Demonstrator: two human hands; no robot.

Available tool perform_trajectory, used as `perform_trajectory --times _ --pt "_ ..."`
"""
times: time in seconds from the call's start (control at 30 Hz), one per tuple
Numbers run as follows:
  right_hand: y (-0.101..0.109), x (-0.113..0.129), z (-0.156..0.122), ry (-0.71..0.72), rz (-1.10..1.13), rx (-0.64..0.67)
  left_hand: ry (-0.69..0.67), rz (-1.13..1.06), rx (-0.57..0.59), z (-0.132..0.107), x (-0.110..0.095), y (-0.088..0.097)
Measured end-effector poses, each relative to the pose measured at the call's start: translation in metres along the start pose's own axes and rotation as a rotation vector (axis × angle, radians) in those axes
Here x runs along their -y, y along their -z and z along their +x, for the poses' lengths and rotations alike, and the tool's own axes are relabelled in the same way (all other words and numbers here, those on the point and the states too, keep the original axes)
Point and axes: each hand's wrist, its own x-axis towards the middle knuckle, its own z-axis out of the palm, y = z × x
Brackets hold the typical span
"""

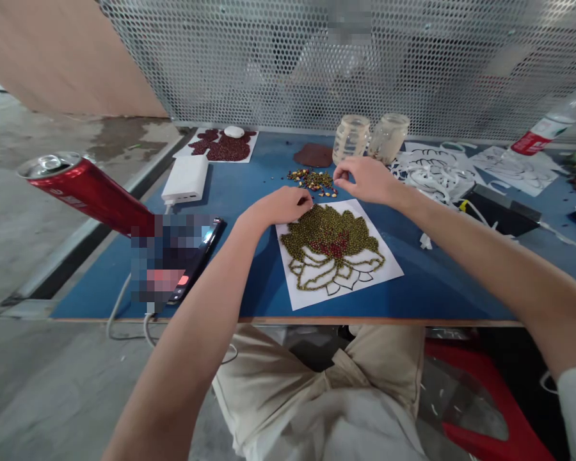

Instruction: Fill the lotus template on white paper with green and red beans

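A white paper sheet [312,299] lies on the blue table, bearing a flower picture [360,240] filled with small green beans and a patch of red ones at its middle. The lower petals show bare paper inside green-bean outlines. Behind the sheet is a loose pile of mixed beans and corn kernels [310,178]. My left hand [288,205] is at the sheet's upper left edge, its fingers curled together. Right of the pile, my right hand [367,179] has thumb and fingers pinched. Whatever either hand holds is too small or hidden to see.
Two clear jars [351,137] stand behind my right hand. On the left are a red can [91,192], a phone [199,259] and a white power bank [186,179]. A red-bean picture [228,148] lies at the back; a plastic bottle [547,128] is far right.
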Motion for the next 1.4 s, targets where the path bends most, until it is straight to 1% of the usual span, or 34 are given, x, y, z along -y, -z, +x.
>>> perform_trajectory --times 0.07,0.17,0.27,0.4,0.5,0.6,0.7,0.77,0.8,0.83,0.93,1.0,1.07,1.23,1.3,1.4 --pt "-0.008 -0.002 0.013 0.035 -0.087 0.057 -0.009 0.005 -0.011 0.001 0.002 -0.001" --pt "-0.018 0.0 0.025 0.052 -0.171 0.08 -0.009 0.008 -0.011 0.001 0.003 -0.002" --pt "-0.025 0.004 0.031 0.023 -0.202 0.077 -0.014 -0.002 -0.01 0.0 0.003 -0.002" --pt "-0.032 0.006 0.038 -0.032 -0.247 0.106 -0.009 -0.002 -0.015 -0.001 0.002 -0.002" --pt "-0.034 0.007 0.043 -0.049 -0.271 0.122 -0.013 0.01 -0.015 0.0 0.004 -0.003" --pt "-0.027 0.008 0.041 -0.041 -0.213 0.059 -0.014 0.009 -0.018 0.001 0.004 -0.003" --pt "-0.011 0.014 0.025 0.02 -0.029 -0.041 -0.008 -0.005 -0.013 0.0 0.002 -0.002" --pt "0.0 0.023 0.005 0.096 0.121 -0.046 -0.009 -0.015 -0.008 -0.001 0.0 0.0" --pt "0.005 0.03 -0.008 0.146 0.19 -0.021 -0.01 -0.017 -0.006 -0.002 -0.001 0.001" --pt "0.009 0.037 -0.021 0.206 0.244 0.037 -0.007 -0.017 -0.005 -0.002 -0.002 0.002" --pt "0.014 0.06 -0.062 0.362 0.323 0.195 0.021 -0.013 0.002 -0.002 -0.003 0.002" --pt "0.012 0.073 -0.084 0.41 0.346 0.23 0.027 -0.025 -0.001 -0.002 -0.003 0.002" --pt "0.009 0.084 -0.101 0.377 0.35 0.215 0.022 -0.041 -0.003 -0.001 -0.003 0.001" --pt "0.003 0.1 -0.125 0.145 0.355 0.138 0.02 -0.059 -0.004 -0.002 -0.002 0.0" --pt "0.001 0.102 -0.13 0.104 0.353 0.123 0.017 -0.069 -0.006 -0.002 -0.002 0.001" --pt "-0.004 0.102 -0.132 0.08 0.34 0.129 0.027 -0.072 -0.002 -0.003 -0.002 0.001"
